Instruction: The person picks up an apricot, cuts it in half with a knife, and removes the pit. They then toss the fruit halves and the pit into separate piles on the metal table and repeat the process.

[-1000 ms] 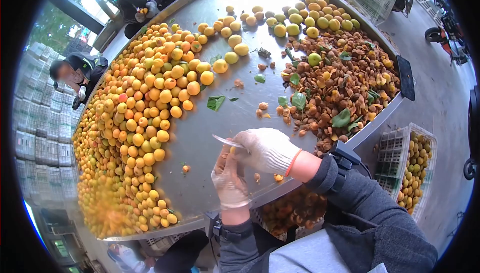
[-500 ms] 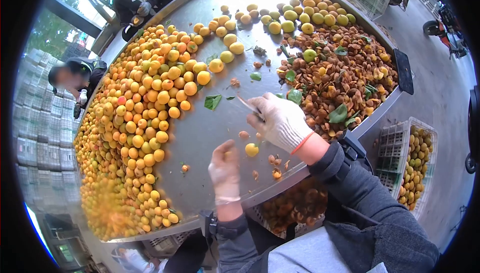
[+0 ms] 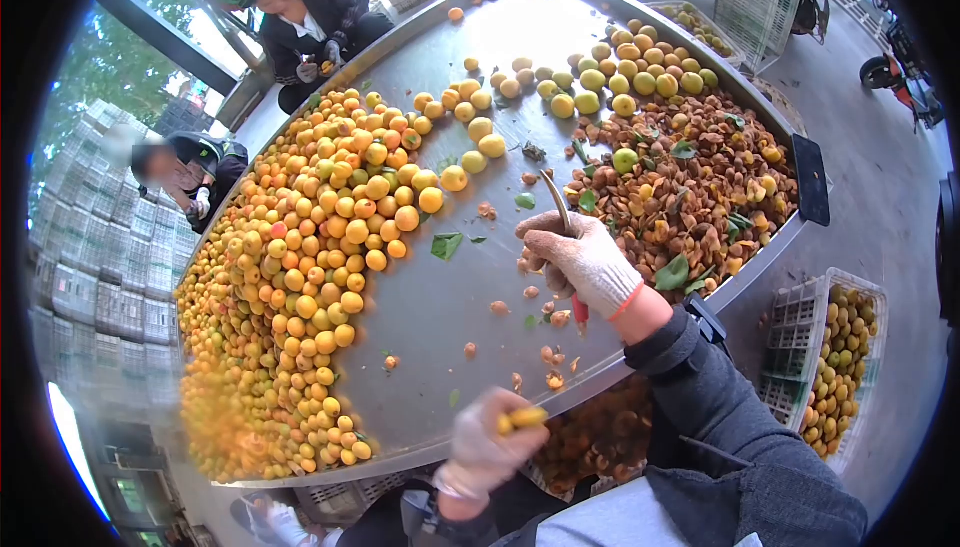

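My right hand (image 3: 583,259), in a white knit glove, is closed around a curved knife (image 3: 555,197) above the metal table. The thin blade points up and away, and a red handle end (image 3: 580,312) shows below the palm. Beyond the table's front edge, my gloved left hand (image 3: 488,442) is blurred by motion, its fingers closed on a yellow apricot (image 3: 523,417). Under that hand is a container of brownish fruit pieces (image 3: 595,432), partly hidden by the table edge. Small brown scraps (image 3: 550,354) lie between my hands.
A large heap of apricots (image 3: 330,237) covers the table's left side. Brown pits and fruit pieces (image 3: 690,187) are piled at right, near a dark phone-like slab (image 3: 811,179). A crate of fruit (image 3: 835,367) stands at lower right. Two people (image 3: 300,22) work along the far left edge.
My left hand has moved from over the table down past its front edge with an apricot. The apricot that lay near my right hand is gone from there. The knife now points more upright.
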`<state>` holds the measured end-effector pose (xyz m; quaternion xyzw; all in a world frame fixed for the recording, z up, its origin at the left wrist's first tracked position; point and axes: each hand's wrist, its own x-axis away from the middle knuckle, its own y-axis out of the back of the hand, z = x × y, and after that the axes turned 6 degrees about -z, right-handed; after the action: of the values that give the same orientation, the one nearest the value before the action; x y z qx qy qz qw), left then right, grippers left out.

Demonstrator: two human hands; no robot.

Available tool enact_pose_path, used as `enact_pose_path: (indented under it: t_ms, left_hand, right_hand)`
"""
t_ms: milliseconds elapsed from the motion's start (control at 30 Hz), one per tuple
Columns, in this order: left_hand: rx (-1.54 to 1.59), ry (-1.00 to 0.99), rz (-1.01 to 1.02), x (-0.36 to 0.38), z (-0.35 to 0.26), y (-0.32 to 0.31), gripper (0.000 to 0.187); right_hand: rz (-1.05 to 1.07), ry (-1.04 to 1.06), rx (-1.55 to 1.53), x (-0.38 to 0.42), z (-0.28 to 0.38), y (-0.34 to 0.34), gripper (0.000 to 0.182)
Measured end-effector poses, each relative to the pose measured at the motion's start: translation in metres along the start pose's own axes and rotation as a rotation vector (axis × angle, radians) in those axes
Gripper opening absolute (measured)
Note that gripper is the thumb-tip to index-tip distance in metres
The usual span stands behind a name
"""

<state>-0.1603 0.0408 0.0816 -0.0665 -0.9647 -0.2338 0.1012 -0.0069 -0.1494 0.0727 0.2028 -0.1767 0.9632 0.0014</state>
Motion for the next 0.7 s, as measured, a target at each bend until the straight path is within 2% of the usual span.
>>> enact_pose_path:
  t_ms: [33,67,100,167,200,233,267,300,367,433,467,567,600,633,700]
  left_hand:
    - [0.029,-0.029,0.154,0.006,-0.008,-0.004,0.03]
    - [0.02,-0.141,0.284,0.006,-0.004,-0.009,0.043]
    - [-0.132,-0.331,0.292,0.001,-0.009,-0.011,0.057]
    - [0.003,-0.357,0.052,-0.013,0.002,-0.007,0.061]
    - [0.074,-0.244,-0.066,-0.021,0.007,-0.004,0.057]
    - [0.083,-0.248,-0.067,-0.032,0.019,-0.004,0.057]
    - [0.299,-0.077,-0.16,-0.045,0.033,-0.006,0.053]
    - [0.515,0.098,-0.246,-0.055,0.039,-0.007,0.049]
    - [0.621,0.13,-0.233,-0.071,0.037,-0.008,0.043]
    - [0.56,0.123,-0.227,-0.082,0.048,-0.011,0.042]
    - [0.58,0.11,-0.201,-0.086,0.053,-0.011,0.042]
    - [0.625,0.215,-0.28,-0.085,0.061,-0.011,0.04]
    - [0.683,0.219,-0.273,-0.083,0.06,-0.007,0.039]
    - [0.738,0.222,-0.273,-0.081,0.061,-0.003,0.038]
    - [0.739,0.241,-0.269,-0.08,0.065,0.0,0.037]
  right_hand:
    - [0.007,0.001,0.0,-0.003,-0.001,0.0,0.019]
    - [0.026,-0.018,0.0,-0.006,-0.002,0.001,0.018]
    - [0.043,-0.036,0.004,-0.008,-0.001,0.001,0.018]
    - [0.037,-0.031,0.032,-0.011,0.004,-0.001,0.019]
    - [0.043,-0.029,-0.054,-0.011,0.009,0.001,0.023]
    - [0.046,-0.025,-0.138,-0.011,0.013,0.003,0.027]
    - [0.097,0.051,-0.424,-0.021,0.003,0.007,0.037]
    - [0.015,-0.052,-0.62,-0.01,0.012,-0.004,0.046]
    - [0.007,-0.288,-0.461,-0.014,-0.03,-0.012,0.045]
    - [0.184,-0.287,0.18,0.008,-0.036,-0.021,0.043]
    - [0.155,-0.273,0.193,-0.001,-0.033,-0.026,0.043]
    - [0.167,0.022,0.474,-0.045,-0.004,-0.031,0.045]
    - [0.084,0.216,0.647,-0.073,0.006,-0.032,0.039]
    - [-0.046,0.195,0.751,-0.106,0.015,-0.027,0.04]
    - [-0.21,0.45,1.109,-0.18,0.027,-0.01,0.038]
